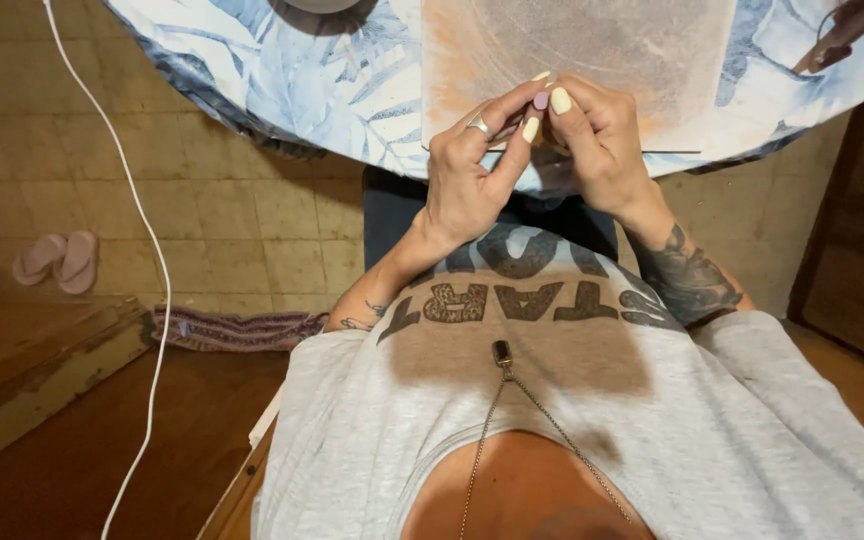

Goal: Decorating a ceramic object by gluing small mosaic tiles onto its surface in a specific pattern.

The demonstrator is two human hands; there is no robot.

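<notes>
The left hand (467,185) and the right hand (592,140) are close together, fingertips pinched on a thin wire (667,152) that lies flat and sideways along the near edge of the tabletop (352,90), sticking out past the right hand

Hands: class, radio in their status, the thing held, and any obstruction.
Left hand and right hand pinched together on a thin needle. Held over the leaf-print tablecloth. Nothing in the way.
</notes>
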